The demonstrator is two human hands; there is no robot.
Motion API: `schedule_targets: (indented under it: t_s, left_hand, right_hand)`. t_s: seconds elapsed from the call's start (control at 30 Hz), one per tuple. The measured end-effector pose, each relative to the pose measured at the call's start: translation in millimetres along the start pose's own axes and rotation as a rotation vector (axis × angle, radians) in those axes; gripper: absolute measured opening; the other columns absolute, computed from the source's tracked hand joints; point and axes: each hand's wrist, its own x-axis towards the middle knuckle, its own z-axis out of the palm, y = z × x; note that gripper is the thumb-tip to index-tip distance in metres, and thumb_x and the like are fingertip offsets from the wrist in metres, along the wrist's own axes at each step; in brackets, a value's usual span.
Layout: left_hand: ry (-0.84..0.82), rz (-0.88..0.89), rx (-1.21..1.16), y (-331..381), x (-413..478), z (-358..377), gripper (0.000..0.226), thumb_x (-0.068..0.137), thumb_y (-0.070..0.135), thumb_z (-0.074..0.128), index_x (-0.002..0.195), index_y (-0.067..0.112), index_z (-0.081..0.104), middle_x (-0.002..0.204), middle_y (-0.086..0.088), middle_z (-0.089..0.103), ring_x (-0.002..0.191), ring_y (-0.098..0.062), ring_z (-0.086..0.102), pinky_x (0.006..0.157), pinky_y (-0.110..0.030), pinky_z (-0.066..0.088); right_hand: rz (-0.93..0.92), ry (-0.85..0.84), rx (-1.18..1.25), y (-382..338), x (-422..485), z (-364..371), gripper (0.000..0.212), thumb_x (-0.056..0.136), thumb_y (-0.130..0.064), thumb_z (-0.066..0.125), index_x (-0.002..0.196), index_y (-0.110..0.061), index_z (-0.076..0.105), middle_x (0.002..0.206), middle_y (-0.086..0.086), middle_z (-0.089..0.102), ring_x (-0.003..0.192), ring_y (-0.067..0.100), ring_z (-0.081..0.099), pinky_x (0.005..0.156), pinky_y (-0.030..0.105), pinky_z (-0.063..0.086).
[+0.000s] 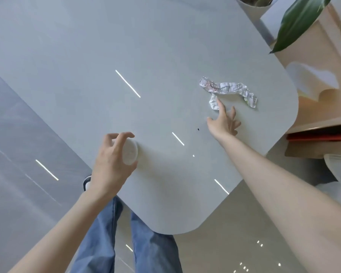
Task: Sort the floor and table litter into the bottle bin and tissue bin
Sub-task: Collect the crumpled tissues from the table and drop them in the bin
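Left of centre, the left hand (110,160) curls fingers and thumb round a white tissue wad (130,152), at the surface of the table (126,46). Right of centre, the right hand (222,123) is spread wide and grips nothing. Its forefinger touches the lower end of a crumpled paper (228,88) lying on the table toward the right of the frame. Neither bin is in view, so how much is already sorted cannot be told. As I read it, one piece is in hand, the paper comes next, and both have yet to be binned.
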Motion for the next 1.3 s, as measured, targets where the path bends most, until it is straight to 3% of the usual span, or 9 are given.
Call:
schedule_targets:
  t_s: [0.1, 0.2, 0.3, 0.37, 0.5, 0.57, 0.73, 0.93, 1.3]
  left_hand:
    - [0.021, 0.0, -0.007, 3, 2, 4, 0.057, 0.071, 0.011, 0.074, 0.118, 0.032, 0.048, 0.121, 0.006, 0.04, 0.1, -0.016, 0.047, 0.065, -0.029, 0.042]
    - [0.027, -0.018, -0.001, 10, 6, 6, 0.056, 0.072, 0.012, 0.074, 0.117, 0.032, 0.048, 0.12, 0.007, 0.039, 0.097, -0.015, 0.045, 0.065, -0.03, 0.042]
    - [0.023, -0.011, 0.004, 15, 11, 6, 0.053, 0.073, 0.01, 0.072, 0.115, 0.031, 0.048, 0.118, 0.006, 0.038, 0.096, -0.014, 0.043, 0.065, -0.03, 0.041]
    - [0.011, 0.007, 0.012, 17, 17, 5, 0.052, 0.073, 0.01, 0.071, 0.114, 0.032, 0.048, 0.116, 0.007, 0.038, 0.098, -0.016, 0.044, 0.066, -0.032, 0.045]
    - [-0.005, 0.017, 0.043, 21, 27, 5, 0.051, 0.074, 0.011, 0.071, 0.114, 0.032, 0.047, 0.113, 0.008, 0.037, 0.097, -0.015, 0.043, 0.066, -0.034, 0.049]
    - [-0.008, 0.016, 0.063, 21, 28, 4, 0.052, 0.074, 0.011, 0.071, 0.115, 0.032, 0.047, 0.11, 0.007, 0.036, 0.096, -0.016, 0.043, 0.065, -0.034, 0.049]
    - [-0.072, 0.016, 0.1, 19, 30, -3, 0.054, 0.074, 0.012, 0.07, 0.118, 0.03, 0.046, 0.105, 0.005, 0.033, 0.094, -0.014, 0.039, 0.065, -0.032, 0.045]
    - [-0.128, -0.083, 0.051, 16, 8, -30, 0.053, 0.072, 0.015, 0.07, 0.116, 0.031, 0.044, 0.106, 0.001, 0.039, 0.09, -0.024, 0.051, 0.071, -0.037, 0.052]
    - [0.055, -0.249, -0.134, -13, -88, -131, 0.058, 0.071, 0.019, 0.074, 0.12, 0.03, 0.045, 0.108, 0.004, 0.038, 0.095, -0.024, 0.048, 0.078, -0.033, 0.047]
  right_hand:
    - [-0.148, 0.168, 0.016, 8, 8, 9, 0.028, 0.09, -0.007, 0.044, 0.115, -0.016, 0.054, 0.133, 0.009, 0.038, 0.116, 0.034, 0.039, 0.083, 0.031, 0.034]
    - [-0.291, 0.176, 0.003, 9, 5, 9, 0.023, 0.089, 0.002, 0.041, 0.101, -0.008, 0.057, 0.118, 0.012, 0.047, 0.108, 0.033, 0.049, 0.078, 0.032, 0.039]
    - [-0.378, 0.255, -0.044, -4, 9, -2, 0.021, 0.088, -0.001, 0.042, 0.097, -0.01, 0.059, 0.121, 0.007, 0.046, 0.116, 0.029, 0.043, 0.068, 0.034, 0.042]
    - [-0.392, 0.286, -0.105, -14, 20, -9, 0.02, 0.086, -0.002, 0.044, 0.092, -0.013, 0.059, 0.139, 0.003, 0.037, 0.122, 0.03, 0.034, 0.072, 0.037, 0.044]
    - [-0.214, 0.048, -0.181, -31, 46, -17, 0.019, 0.087, -0.008, 0.043, 0.085, -0.02, 0.057, 0.16, -0.008, -0.001, 0.138, 0.036, 0.011, 0.086, 0.042, 0.037]
    - [-0.186, -0.018, -0.183, -33, 53, -16, 0.015, 0.089, -0.014, 0.043, 0.088, -0.021, 0.057, 0.158, -0.01, 0.008, 0.138, 0.037, 0.012, 0.093, 0.043, 0.034]
    - [-0.275, 0.129, -0.173, -20, 39, -9, 0.02, 0.089, -0.006, 0.043, 0.093, -0.014, 0.06, 0.125, 0.005, 0.044, 0.114, 0.033, 0.042, 0.08, 0.034, 0.036]
    - [-0.304, -0.115, -0.101, -8, -19, -4, 0.019, 0.088, -0.006, 0.047, 0.094, -0.016, 0.062, 0.11, 0.003, 0.061, 0.091, 0.021, 0.053, 0.072, 0.027, 0.035]
    - [-0.388, -0.341, 0.221, -96, -212, -50, 0.012, 0.089, -0.013, 0.056, 0.094, -0.022, 0.061, 0.083, -0.018, 0.054, 0.069, -0.002, 0.049, 0.055, 0.014, 0.037]
